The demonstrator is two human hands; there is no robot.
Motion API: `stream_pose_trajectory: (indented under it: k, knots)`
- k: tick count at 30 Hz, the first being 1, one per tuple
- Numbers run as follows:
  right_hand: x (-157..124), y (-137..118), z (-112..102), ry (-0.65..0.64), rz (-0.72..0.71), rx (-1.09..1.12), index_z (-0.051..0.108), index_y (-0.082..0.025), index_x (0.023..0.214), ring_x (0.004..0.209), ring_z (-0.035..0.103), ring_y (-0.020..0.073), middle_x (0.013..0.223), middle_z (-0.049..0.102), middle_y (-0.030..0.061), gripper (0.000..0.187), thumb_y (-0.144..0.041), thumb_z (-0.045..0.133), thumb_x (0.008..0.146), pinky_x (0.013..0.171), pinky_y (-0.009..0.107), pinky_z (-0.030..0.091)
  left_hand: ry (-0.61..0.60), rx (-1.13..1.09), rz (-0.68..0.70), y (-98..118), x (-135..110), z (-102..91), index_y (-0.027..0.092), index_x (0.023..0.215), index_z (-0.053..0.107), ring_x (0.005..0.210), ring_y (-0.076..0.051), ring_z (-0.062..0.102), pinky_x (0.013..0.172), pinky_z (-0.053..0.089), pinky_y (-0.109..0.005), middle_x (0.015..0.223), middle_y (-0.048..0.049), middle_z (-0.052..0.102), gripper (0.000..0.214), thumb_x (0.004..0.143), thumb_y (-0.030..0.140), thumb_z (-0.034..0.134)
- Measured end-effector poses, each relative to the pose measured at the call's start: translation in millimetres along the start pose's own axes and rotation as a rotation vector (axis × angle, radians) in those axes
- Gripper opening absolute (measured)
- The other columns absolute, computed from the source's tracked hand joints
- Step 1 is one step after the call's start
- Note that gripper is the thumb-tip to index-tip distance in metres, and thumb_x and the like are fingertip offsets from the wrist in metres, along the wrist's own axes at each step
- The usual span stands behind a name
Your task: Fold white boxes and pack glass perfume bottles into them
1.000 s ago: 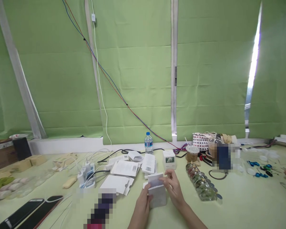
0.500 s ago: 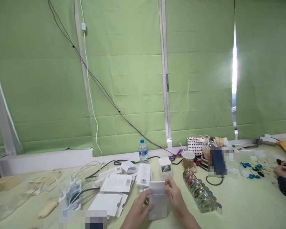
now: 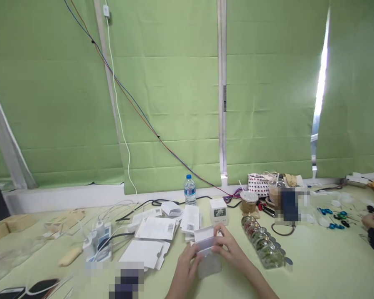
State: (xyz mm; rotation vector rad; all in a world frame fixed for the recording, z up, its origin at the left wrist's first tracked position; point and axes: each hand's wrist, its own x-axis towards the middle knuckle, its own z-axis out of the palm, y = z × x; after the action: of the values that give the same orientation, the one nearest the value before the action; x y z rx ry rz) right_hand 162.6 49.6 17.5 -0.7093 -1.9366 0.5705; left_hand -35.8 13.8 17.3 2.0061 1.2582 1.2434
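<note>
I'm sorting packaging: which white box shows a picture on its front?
The upright box between the water bottle and lidded cup; neither the white cartons to its left nor the held box shows a picture.

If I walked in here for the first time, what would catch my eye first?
Probably the big green blinds filling the upper part of the view, with red and blue wires slanting down across them. Then, low in the middle, the left hand and right hand on a small pale box with its flap up.
</note>
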Motion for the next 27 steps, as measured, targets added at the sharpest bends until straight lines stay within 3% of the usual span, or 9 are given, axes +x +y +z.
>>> stream_pose_trajectory:
  k: [6,8,10,14,16,18,20,23,27]
  knots:
    - [-6,-11,7,0.053,0.041,-0.061,0.06,-0.02,0.077,0.073,0.055,0.0159,0.098,0.049,0.0057,0.032,-0.043,0.045,0.093,0.066,0.029,0.049,-0.01,0.002,0.01,-1,-5,-0.2,0.021,0.083,0.063,0.078,-0.022,0.061,0.072,0.049,-0.031,0.08,-0.0037,0.064,0.031,0.091,0.046,0.046]
    - [-11,-17,5,0.092,0.06,-0.089,0.061,-0.022,0.093,0.071,0.056,0.0149,0.108,0.049,0.007,0.023,-0.038,0.045,0.094,0.069,0.03,0.05,-0.033,-0.003,0.044,0,-9,-1.5,0.023,0.101,0.063,0.097,-0.026,0.062,0.084,0.05,-0.037,0.101,-0.0081,0.067,0.028,0.091,0.043,0.047]
    - [-19,-22,-2,0.181,0.08,-0.142,0.057,-0.025,0.109,0.07,0.057,0.0144,0.117,0.046,0.0081,0.022,-0.035,0.044,0.095,0.071,0.031,0.051,-0.002,0.029,0.12,1,-12,-2.3,0.025,0.122,0.055,0.123,-0.03,0.05,0.099,0.043,-0.045,0.133,-0.0126,0.054,0.036,0.089,0.04,0.052]
    - [-53,-21,-36,0.516,0.121,-0.36,0.057,-0.026,0.11,0.092,0.057,0.0228,0.115,0.046,0.0096,0.022,-0.033,0.043,0.095,0.077,0.037,0.051,0.25,0.273,0.304,0,-17,-3.9,0.026,0.136,0.037,0.143,-0.037,0.015,0.11,0.02,-0.063,0.157,-0.0124,0.015,0.052,0.087,0.029,0.055]
    - [-76,-12,-61,0.698,0.13,-0.479,0.06,-0.023,0.1,0.105,0.052,0.0283,0.108,0.047,0.0103,0.022,-0.036,0.044,0.094,0.087,0.043,0.046,0.396,0.396,0.402,-7,-20,-0.6,0.027,0.132,0.039,0.144,-0.038,0.014,0.111,0.016,-0.066,0.155,-0.0123,0.02,0.051,0.085,0.024,0.058]
    - [-99,3,-88,0.756,0.192,-0.553,0.062,-0.021,0.097,0.102,0.052,0.0281,0.104,0.048,0.01,0.027,-0.039,0.041,0.094,0.086,0.043,0.046,0.447,0.468,0.537,-20,-26,11.6,0.029,0.122,0.047,0.139,-0.036,0.028,0.111,0.024,-0.064,0.144,-0.0114,0.04,0.043,0.082,0.019,0.061]
    - [-119,20,-112,0.737,0.287,-0.606,0.065,-0.021,0.099,0.097,0.053,0.0269,0.103,0.049,0.0091,0.035,-0.042,0.039,0.093,0.085,0.043,0.046,0.311,0.521,0.693,-33,-34,35.3,0.031,0.107,0.056,0.125,-0.031,0.051,0.107,0.037,-0.058,0.12,-0.0081,0.062,0.031,0.081,0.016,0.061]
    - [-137,44,-132,0.603,0.319,-0.704,0.072,-0.024,0.092,0.08,0.053,0.0246,0.099,0.051,0.0087,0.039,-0.046,0.04,0.091,0.074,0.043,0.047,-0.096,0.627,0.817,-37,-43,82.6,0.031,0.102,0.061,0.111,-0.028,0.063,0.1,0.048,-0.05,0.111,-0.0083,0.07,0.023,0.082,0.02,0.059]
    - [-142,59,-133,0.474,0.274,-0.779,0.072,-0.027,0.091,0.076,0.049,0.0244,0.098,0.056,0.0088,0.029,-0.044,0.048,0.088,0.075,0.044,0.045,-0.198,0.68,1.003,-10,-36,121.3,0.023,0.1,0.063,0.112,-0.028,0.062,0.095,0.053,-0.045,0.111,-0.0119,0.07,0.023,0.083,0.013,0.05]
